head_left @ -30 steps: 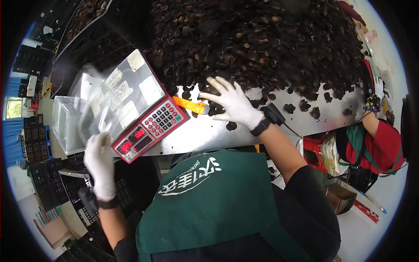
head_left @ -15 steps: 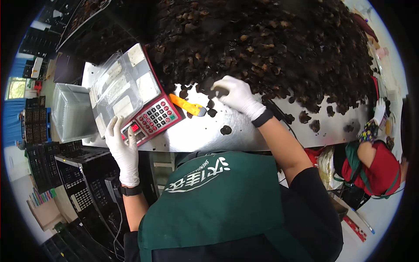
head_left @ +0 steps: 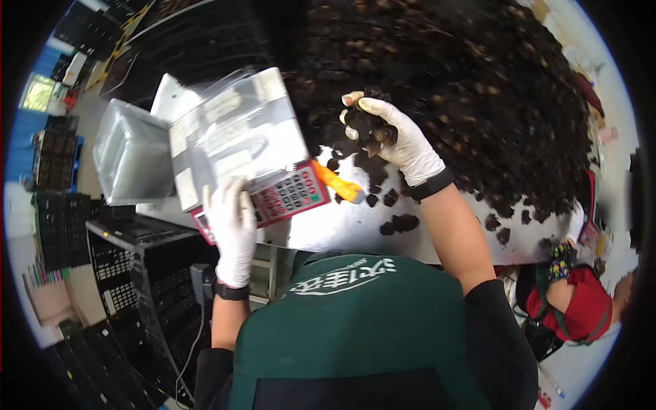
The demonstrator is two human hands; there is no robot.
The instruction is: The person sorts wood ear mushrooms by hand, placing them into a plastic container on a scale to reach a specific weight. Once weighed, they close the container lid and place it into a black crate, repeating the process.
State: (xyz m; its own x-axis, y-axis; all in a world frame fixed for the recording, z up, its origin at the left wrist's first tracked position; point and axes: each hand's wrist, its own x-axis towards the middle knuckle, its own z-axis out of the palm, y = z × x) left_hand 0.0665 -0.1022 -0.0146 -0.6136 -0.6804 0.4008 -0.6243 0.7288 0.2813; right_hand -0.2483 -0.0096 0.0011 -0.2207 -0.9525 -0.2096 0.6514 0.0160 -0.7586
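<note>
My right hand point(head_left: 400, 137), in a white glove, is wrapped round a clump of dark brown, leaf-like pieces point(head_left: 367, 130) above the edge of a large dark heap point(head_left: 451, 89). At the front edge of a red scale point(head_left: 290, 195) rests my left hand point(head_left: 232, 222), also gloved, its fingers over the display and the near edge of a clear plastic container point(head_left: 236, 147). That container lies on the scale's pan. Just right of the keypad is an orange-yellow tool point(head_left: 339, 184) with a grey end.
Stacked clear containers point(head_left: 130, 154) stand left of the scale. Loose dark pieces point(head_left: 400, 224) lie on the metal table point(head_left: 321, 229). Black crates point(head_left: 123, 273) stand at the lower left. A co-worker's gloved hand point(head_left: 576, 222) and red sleeve are at the far right.
My right hand has risen from the table and now holds a clump of dark pieces. My left hand has shifted on the scale's front, covering its display. The whole view has shifted too.
</note>
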